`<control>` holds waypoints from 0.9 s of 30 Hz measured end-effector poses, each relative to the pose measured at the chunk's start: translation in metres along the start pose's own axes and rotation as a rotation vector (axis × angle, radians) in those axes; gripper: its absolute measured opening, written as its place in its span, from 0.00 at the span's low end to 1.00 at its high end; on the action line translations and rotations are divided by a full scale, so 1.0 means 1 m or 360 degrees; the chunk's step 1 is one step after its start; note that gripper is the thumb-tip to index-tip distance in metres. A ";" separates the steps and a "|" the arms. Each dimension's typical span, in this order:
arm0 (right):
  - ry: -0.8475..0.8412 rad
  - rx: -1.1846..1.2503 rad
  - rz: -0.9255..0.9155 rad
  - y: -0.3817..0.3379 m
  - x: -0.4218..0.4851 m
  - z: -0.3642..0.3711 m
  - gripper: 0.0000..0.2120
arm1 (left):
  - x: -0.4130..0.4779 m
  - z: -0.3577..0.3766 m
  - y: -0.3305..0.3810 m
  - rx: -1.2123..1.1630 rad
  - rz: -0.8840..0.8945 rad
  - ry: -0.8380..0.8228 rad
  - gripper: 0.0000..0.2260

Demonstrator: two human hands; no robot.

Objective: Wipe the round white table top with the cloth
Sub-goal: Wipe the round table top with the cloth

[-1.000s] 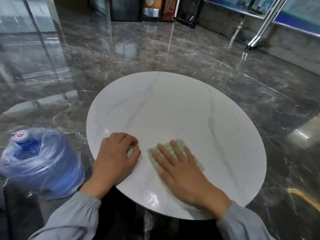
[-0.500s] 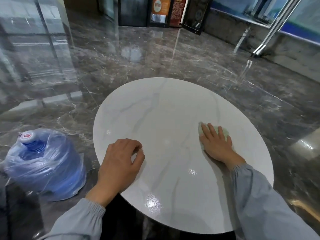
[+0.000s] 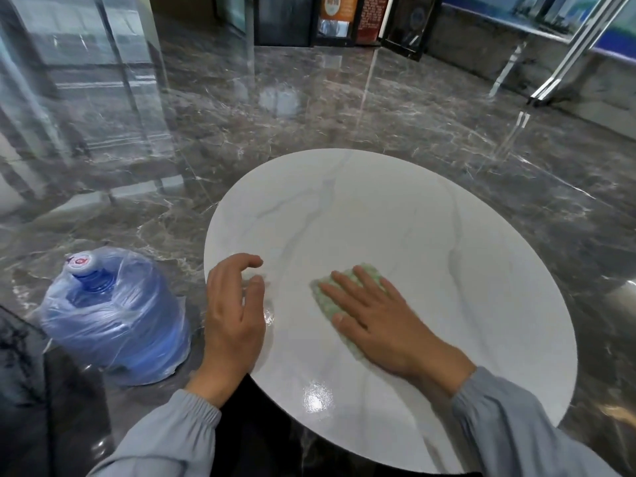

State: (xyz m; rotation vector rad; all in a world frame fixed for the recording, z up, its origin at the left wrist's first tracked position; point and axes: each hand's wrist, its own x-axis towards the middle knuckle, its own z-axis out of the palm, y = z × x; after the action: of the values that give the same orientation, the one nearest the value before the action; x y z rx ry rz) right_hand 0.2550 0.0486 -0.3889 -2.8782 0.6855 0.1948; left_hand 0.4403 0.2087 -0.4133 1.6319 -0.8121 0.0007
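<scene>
The right hand (image 3: 373,320) lies flat, fingers spread, pressing the green cloth (image 3: 332,306) onto the table top (image 3: 430,235); the left hand (image 3: 234,313), loosely curled beside it, probably steadies the near edge.

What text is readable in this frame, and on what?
No text is legible.
On the jug cap: a red round mark on a white label, too small to read.
On the orange poster: print too blurred to read.
On the red sign: lines of pale text, too blurred.
On the black board: a round emblem, unreadable.
</scene>
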 end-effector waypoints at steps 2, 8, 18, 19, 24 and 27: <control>0.0007 0.0020 0.0238 0.033 0.017 -0.005 0.25 | 0.000 -0.002 -0.001 -0.0162 -0.0123 0.0124 0.12; -0.0065 -0.0006 0.0323 0.020 0.049 -0.003 0.26 | 0.003 -0.002 -0.006 -0.0432 -0.0192 0.0256 0.19; -0.0283 -0.0014 -0.0548 -0.071 -0.011 0.004 0.25 | 0.000 -0.004 -0.004 -0.0590 -0.0219 0.0381 0.18; -0.0258 -0.0011 -0.0531 -0.071 -0.001 0.002 0.25 | 0.001 -0.004 -0.004 -0.0599 -0.0217 0.0385 0.17; -0.0087 0.0024 -0.0299 -0.076 0.078 -0.001 0.25 | 0.003 -0.003 -0.006 -0.0604 -0.0192 0.0407 0.19; -0.0106 0.0061 -0.0187 -0.079 0.126 -0.008 0.25 | 0.003 -0.003 -0.005 -0.0614 -0.0200 0.0403 0.20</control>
State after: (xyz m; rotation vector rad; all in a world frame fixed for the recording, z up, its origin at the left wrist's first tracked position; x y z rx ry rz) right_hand 0.4039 0.0618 -0.3911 -2.8504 0.5008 0.2571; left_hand 0.4459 0.2096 -0.4157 1.2826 -0.4793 -0.0355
